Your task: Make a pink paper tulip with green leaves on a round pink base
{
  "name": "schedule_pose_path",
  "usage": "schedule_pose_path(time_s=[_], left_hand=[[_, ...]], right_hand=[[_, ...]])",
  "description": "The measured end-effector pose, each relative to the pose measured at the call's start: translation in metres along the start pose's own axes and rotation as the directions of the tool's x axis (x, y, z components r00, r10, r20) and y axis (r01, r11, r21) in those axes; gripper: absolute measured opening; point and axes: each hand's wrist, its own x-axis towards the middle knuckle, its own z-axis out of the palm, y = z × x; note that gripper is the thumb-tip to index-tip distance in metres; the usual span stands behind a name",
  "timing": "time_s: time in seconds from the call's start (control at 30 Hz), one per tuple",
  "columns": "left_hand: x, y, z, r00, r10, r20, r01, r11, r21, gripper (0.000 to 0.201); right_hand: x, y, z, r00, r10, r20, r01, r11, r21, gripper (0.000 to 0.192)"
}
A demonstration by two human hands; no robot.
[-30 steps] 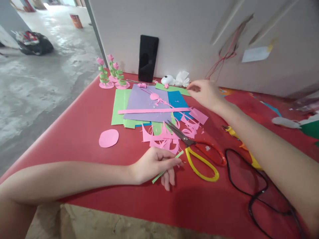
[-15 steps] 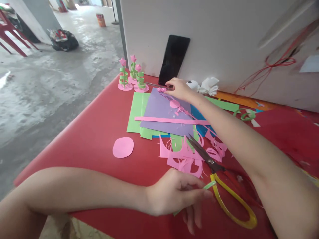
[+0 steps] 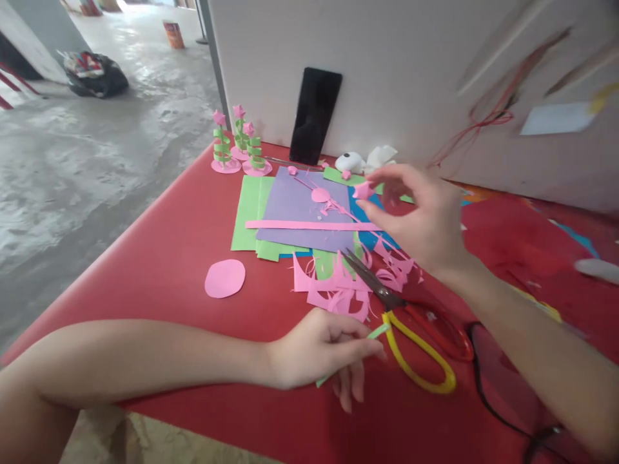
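The right hand (image 3: pixel 425 222) has come back from the phone (image 3: pixel 315 116), its grip now pinched shut on a pink paper star (image 3: pixel 362 190) above the purple sheet (image 3: pixel 304 209). Nearer than that sheet, the left hand (image 3: pixel 319 348) pinches a green paper strip (image 3: pixel 376 332) on the bench (image 3: pixel 159 258), beside the scissors (image 3: pixel 411 322). No writing is legible.

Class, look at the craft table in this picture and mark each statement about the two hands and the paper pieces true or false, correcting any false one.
1. The right hand pinches a small pink paper star above the table. True.
2. The left hand holds the scissors. False: it holds a thin green paper strip; the scissors lie on the red table, untouched.
3. Three paper trees with pink stars on top stand near the wall. True.
4. The pink paper oval lies on top of the purple sheet. False: it lies apart on the bare table, left of the pink scraps.
5. A dark phone leans upright against the wall. True.
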Motion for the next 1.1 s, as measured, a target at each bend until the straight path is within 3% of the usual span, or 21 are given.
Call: schedule_pose_path(time_s=[0.17, 0.37, 0.8, 0.97, 1.1], left_hand=[[-0.004, 0.002, 0.003, 0.998, 0.009, -0.068, -0.006, 0.999, 0.045, 0.052], [-0.008, 0.006, 0.005, 0.994, -0.007, -0.105, 0.014, 0.997, 0.07, 0.043], [-0.01, 0.009, 0.006, 0.988, -0.052, -0.144, 0.058, 0.997, 0.042, 0.045], [-0.01, 0.008, 0.007, 0.985, -0.063, -0.159, 0.07, 0.997, 0.038, 0.046], [-0.009, 0.009, 0.008, 0.984, -0.065, -0.168, 0.071, 0.997, 0.031, 0.047]], right_hand=[[-0.055, -0.027, -0.05, 0.991, 0.012, -0.136, -0.014, 1.0, -0.015, 0.023], [-0.094, -0.049, -0.072, 0.98, 0.186, -0.077, -0.178, 0.979, 0.096, 0.024], [-0.106, -0.06, -0.067, 0.918, 0.387, -0.084, -0.37, 0.914, 0.167, 0.025], [-0.108, -0.058, -0.06, 0.927, 0.333, -0.171, -0.293, 0.931, 0.219, 0.029], [-0.11, -0.053, -0.058, 0.953, 0.211, -0.218, -0.164, 0.962, 0.217, 0.026]])
